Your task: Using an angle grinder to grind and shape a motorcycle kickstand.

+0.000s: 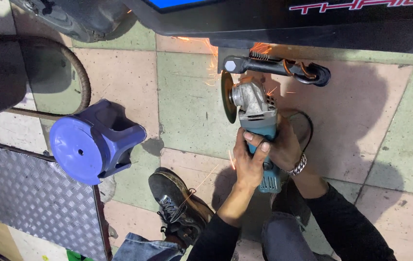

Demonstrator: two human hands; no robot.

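There is one view only, from the person's head, looking almost straight down past the forearms and knees to the tiled floor (187,101). It sits close above the hands. The dark body of a vehicle (313,24) fills the frame's top edge, and a ribbed metal plate (32,193) the lower left corner.

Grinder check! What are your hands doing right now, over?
Left hand and right hand both gripping teal angle grinder. Disc throwing sparks at metal bracket. Blue stool lies tipped alongside, clear.
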